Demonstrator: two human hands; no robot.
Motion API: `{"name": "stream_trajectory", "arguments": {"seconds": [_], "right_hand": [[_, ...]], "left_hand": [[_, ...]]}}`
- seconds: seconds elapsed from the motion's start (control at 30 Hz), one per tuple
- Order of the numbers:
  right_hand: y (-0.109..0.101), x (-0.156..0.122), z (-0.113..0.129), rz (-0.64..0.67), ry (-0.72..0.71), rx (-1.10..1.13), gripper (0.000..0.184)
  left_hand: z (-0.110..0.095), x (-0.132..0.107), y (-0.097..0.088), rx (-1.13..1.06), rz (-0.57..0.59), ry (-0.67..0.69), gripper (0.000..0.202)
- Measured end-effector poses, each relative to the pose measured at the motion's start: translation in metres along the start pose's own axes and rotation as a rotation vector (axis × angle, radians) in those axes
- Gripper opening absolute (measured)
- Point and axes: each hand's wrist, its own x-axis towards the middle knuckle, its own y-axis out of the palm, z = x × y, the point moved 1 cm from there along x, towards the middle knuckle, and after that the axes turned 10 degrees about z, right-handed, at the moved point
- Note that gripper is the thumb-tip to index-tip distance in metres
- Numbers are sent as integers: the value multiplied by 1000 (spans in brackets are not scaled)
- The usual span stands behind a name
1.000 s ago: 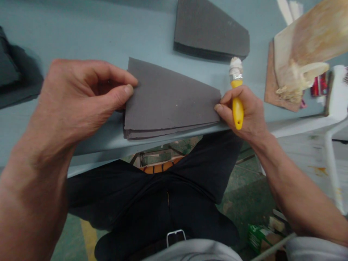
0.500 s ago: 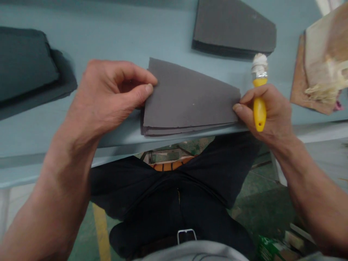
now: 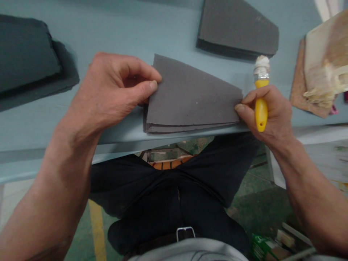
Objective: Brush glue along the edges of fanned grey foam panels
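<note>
Head view: gray sheets point(image 3: 195, 98) in a loose tapered stack at the table's front edge, wide end left, lower front edges fanned slightly.
Left hand point(image 3: 111, 87): thumb and index finger clamped on the wide end.
Right hand point(image 3: 276, 112): thumb and index finger clamped on the narrow end, same hand carrying the brush.
Brush point(image 3: 261, 114): yellow handle behind index finger, white-coated head pointing away from the person.
Change vs 1.0 s ago: view has shifted left, so more of the dark pile point(image 3: 24, 54) shows; both grips unchanged, sheets still at the edge.
Gray pile point(image 3: 236, 27): beyond the sheets, well apart from them, similar tapered shape.
Right side: stained pale slab point(image 3: 315, 54) on a brown board point(image 3: 297, 79), frayed fibers point(image 3: 320, 94) at its near end.
Green box point(image 3: 262, 246): low right, contents can't be told.
Table point(image 3: 122, 32): pale blue-green top.
Floor point(image 3: 255, 185): green, yellow stripe point(image 3: 97, 228) at left.
Person: dark trousers point(image 3: 163, 203), belt buckle point(image 3: 185, 232) at bottom.
</note>
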Motion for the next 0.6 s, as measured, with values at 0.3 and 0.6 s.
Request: {"name": "stream_trajectory", "arguments": {"seconds": [0.3,0.6], "right_hand": [[-2,0,-1,19,-85,12,19],[-2,0,-1,27,-163,-37,18]], "left_hand": [[0,-2,0,65,-15,2,23],[1,-8,3,138,-38,54,23]]}}
